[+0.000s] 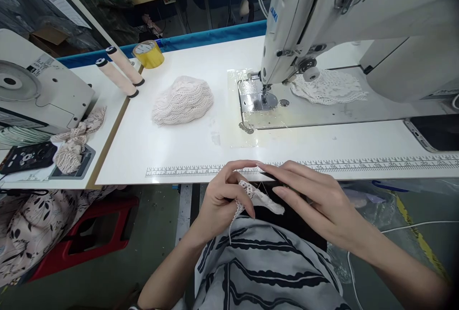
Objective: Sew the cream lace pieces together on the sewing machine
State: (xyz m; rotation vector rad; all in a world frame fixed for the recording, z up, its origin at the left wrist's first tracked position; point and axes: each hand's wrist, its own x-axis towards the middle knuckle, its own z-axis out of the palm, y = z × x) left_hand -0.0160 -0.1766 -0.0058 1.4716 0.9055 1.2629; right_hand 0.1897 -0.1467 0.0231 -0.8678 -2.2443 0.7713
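Note:
My left hand [225,197] pinches a small piece of white lace [263,201] over my lap, just below the table's front edge. The lace has a scalloped edge, and a thin strand hangs from it. My right hand [315,195] is close to the lace on the right, with a slim dark tool [268,175] between its fingers. Only the tool's narrow tip and part of its body show, so its exact kind is hidden. Fine threads seem to run between the lace and the right fingers.
A sewing machine [287,28] stands at the right, with lace pieces [328,87] on its bed. More lace [183,101] is piled on the white table [172,143]. Thread cones [117,78], yellow tape [148,55] and a phone [435,132] lie around. Another person's patterned clothing [39,233] shows at left.

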